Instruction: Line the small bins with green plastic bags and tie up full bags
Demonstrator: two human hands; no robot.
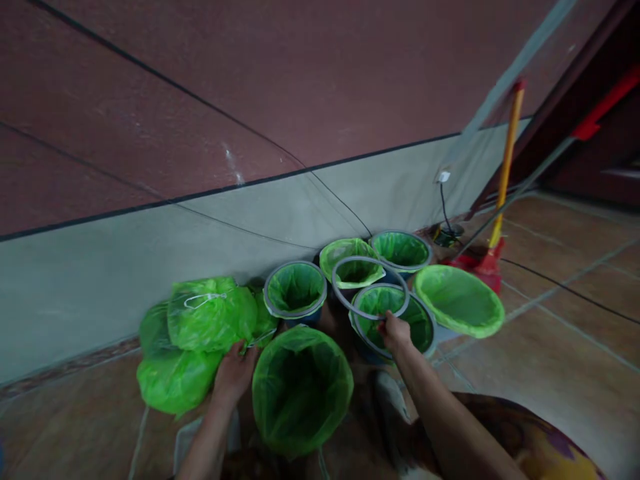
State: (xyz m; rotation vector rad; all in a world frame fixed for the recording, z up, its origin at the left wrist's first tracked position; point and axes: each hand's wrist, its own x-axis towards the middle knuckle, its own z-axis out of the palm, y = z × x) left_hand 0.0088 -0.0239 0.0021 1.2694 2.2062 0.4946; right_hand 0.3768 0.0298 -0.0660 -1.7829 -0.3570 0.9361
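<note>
My right hand (397, 333) is closed on the near edge of a grey bin ring (345, 300), lifted over the lined bins. Directly below the ring stands a bin with a green liner (417, 327) and its own grey rim. My left hand (236, 373) is beside the front bin (303, 393), between it and the pile of green plastic bags (215, 320). Its fingers are curled near a thin pale string, and what they grip is hard to make out. The front bin's green liner is folded over its edge, with no grey ring on it.
Other green-lined bins (295, 290) stand near the wall, and one with a wide liner (460, 300) is at right. A red dustpan (487, 267) and a yellow-handled tool (509, 160) lean farther right. Black cords run along the wall. A shoe (393, 397) is below my right arm.
</note>
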